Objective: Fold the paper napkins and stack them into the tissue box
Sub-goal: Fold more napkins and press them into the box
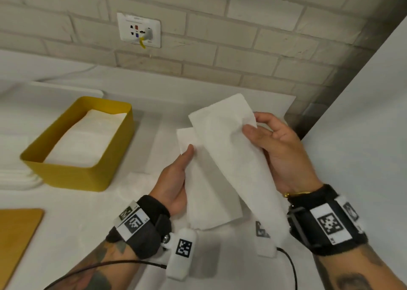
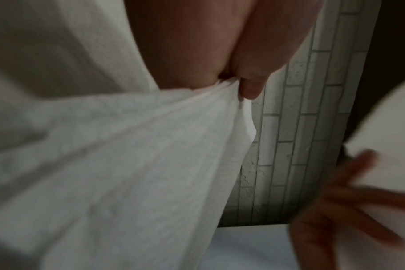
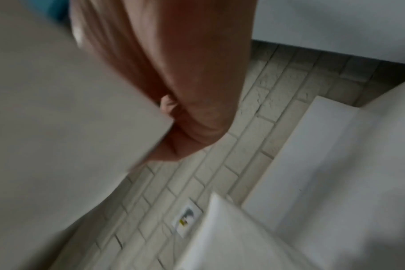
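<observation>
White paper napkin [image 1: 222, 162] held in mid-air, at 3 o'clock of the yellow tissue box [image 1: 88, 148]. Best to bring the two flaps edge to edge, then crease. Left hand [image 1: 176, 179] thumb pinching the lower flap; right hand [image 1: 279, 150] fingertips pinching the upper flap's corner.

White napkin [image 1: 222, 157]; yellow tissue box [image 1: 72, 175]; pale brick wall [image 1: 242, 47].

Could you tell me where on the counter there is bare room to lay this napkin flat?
Free: the white counter between the yellow tissue box and the held napkin, and the near strip between the wooden board and the left hand. Crowded: left of the box, where stacked napkins lie.
</observation>
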Action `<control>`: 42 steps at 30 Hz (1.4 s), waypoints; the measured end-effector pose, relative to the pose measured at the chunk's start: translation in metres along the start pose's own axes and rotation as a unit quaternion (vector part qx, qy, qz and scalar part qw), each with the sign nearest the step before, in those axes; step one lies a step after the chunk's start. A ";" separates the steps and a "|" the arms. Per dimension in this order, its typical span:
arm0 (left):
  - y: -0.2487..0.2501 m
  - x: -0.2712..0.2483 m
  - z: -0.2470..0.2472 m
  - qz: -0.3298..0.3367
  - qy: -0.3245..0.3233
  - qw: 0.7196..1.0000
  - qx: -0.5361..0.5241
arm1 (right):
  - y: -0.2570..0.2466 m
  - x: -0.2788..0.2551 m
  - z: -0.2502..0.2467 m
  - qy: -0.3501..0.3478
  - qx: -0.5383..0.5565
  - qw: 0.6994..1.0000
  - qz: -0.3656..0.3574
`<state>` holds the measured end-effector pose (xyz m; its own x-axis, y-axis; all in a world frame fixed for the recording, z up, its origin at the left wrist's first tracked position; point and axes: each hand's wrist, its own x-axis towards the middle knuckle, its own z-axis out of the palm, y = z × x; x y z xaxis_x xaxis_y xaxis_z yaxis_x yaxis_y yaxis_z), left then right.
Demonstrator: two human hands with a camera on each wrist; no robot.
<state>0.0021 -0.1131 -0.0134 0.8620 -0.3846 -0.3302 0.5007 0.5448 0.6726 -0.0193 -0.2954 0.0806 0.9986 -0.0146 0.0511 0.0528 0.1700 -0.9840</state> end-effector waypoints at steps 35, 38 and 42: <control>0.054 -0.025 -0.064 0.142 0.143 0.979 -0.015 | 0.068 0.018 -0.058 0.022 -0.407 0.896 0.177; 0.050 -0.028 -0.063 0.138 0.151 0.979 -0.009 | 0.081 0.038 -0.050 -0.003 -0.470 0.865 0.178; 0.047 -0.030 -0.064 0.127 0.161 0.979 -0.015 | 0.097 0.055 -0.020 -0.090 -0.521 0.841 0.116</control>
<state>0.0051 -0.0285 -0.0140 0.9369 0.0184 -0.3491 0.2644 0.6161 0.7419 0.0408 -0.3000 -0.0152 0.9711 0.0654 -0.2294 -0.0827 -0.8098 -0.5808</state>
